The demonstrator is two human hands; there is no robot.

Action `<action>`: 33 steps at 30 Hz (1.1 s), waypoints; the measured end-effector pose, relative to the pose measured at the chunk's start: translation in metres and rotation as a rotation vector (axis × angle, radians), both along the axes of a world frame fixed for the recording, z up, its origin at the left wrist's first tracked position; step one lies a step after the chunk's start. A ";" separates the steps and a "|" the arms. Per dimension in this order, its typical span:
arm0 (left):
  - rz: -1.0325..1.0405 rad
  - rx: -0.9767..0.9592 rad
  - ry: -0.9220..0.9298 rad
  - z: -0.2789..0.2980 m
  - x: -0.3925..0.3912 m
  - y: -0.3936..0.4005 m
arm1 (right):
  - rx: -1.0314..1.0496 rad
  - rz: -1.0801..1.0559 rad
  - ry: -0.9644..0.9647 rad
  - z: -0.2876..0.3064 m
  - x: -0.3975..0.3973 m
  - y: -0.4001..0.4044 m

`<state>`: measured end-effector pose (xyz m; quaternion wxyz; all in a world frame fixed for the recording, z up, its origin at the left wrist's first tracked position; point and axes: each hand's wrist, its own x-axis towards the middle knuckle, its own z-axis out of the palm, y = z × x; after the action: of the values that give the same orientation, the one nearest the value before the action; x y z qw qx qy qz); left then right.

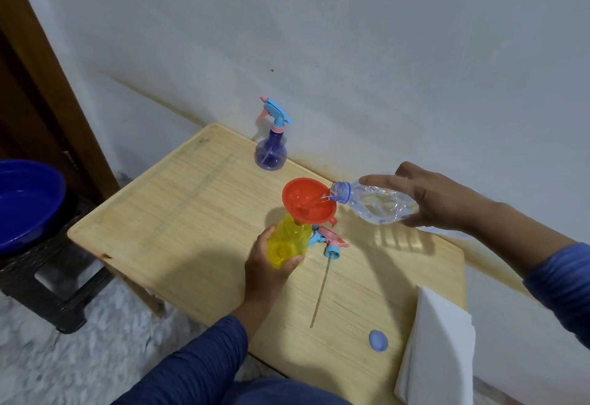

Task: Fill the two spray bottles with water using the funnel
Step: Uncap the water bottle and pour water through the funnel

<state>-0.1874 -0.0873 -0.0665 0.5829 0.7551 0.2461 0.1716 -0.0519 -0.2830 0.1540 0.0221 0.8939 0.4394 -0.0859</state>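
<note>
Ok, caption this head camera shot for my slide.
Right hand pours water bottle into funnel on left-held yellow spray bottle.

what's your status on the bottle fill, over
Left hand steadies yellow spray bottle, funnel seated. Right hand tips water bottle, pouring. Purple spray bottle capped, waiting. Nothing obstructing.

Both hands are curled in a grip, left (268,264) low, right (437,200) raised with fingers extended.
</note>
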 end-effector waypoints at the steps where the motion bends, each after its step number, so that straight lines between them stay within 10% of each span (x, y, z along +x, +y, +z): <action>1: -0.004 -0.001 0.000 0.001 0.000 0.000 | 0.015 -0.003 0.001 -0.002 0.000 0.000; 19: -0.080 0.003 0.063 0.008 0.001 0.010 | 1.022 -0.526 -0.028 -0.050 -0.035 -0.034; 33: -0.209 0.053 0.093 0.013 0.009 0.029 | 1.283 -0.905 -0.242 -0.093 -0.088 -0.022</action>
<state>-0.1784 -0.0585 -0.0537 0.5653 0.7990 0.1883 0.0811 -0.1403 -0.3052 0.0608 -0.4867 0.8271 -0.0082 0.2810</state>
